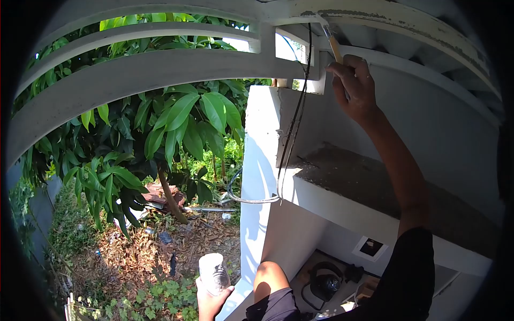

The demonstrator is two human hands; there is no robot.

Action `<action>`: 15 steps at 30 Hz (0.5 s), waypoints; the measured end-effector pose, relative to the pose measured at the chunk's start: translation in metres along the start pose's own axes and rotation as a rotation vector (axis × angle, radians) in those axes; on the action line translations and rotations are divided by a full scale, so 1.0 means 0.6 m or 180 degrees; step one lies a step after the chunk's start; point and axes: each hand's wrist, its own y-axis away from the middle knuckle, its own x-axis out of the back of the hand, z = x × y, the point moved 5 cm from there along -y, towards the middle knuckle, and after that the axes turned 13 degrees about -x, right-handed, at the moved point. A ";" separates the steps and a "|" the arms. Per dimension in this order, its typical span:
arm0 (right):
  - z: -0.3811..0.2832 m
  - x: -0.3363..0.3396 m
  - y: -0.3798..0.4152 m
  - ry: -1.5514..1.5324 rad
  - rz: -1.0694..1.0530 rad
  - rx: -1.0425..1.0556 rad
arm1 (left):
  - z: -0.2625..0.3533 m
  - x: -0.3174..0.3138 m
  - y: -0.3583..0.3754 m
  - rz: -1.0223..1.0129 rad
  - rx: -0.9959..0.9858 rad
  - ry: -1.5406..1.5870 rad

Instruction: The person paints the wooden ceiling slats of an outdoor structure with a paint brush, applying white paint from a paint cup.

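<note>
My right hand (354, 88) is raised at the upper right, its fingers closed round the wooden handle of a paintbrush (335, 48). The bristle end meets the underside of a curved white beam (369, 12), which has dark, patchy unpainted strips along it. Low in the view, my left hand (210, 300) grips a white cup (214, 274) with paint-like smears on its side. I cannot see what is inside the cup.
Dark cables (297, 117) hang beside a white pillar (259, 155) and loop outward. A dusty concrete ledge (353, 176) runs under my right arm. White slats (134, 69) cross the upper left. A leafy tree (182, 112) stands outside. A dark object (326, 283) lies below.
</note>
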 end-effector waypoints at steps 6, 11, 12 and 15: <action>-0.004 -0.016 -0.039 0.0067 -0.0285 0.0363 | 0.038 -0.005 -0.019 0.0011 0.0046 0.0091; -0.008 0.032 -0.008 0.0144 0.0116 -0.0028 | -0.017 0.000 -0.001 0.0005 -0.0164 0.0066; -0.021 0.042 -0.009 0.0111 0.0190 0.0001 | -0.006 0.004 -0.006 0.0040 -0.0064 0.0088; -0.041 0.014 -0.018 -0.0081 0.0069 0.0161 | -0.053 0.005 -0.001 0.0055 -0.0019 0.0115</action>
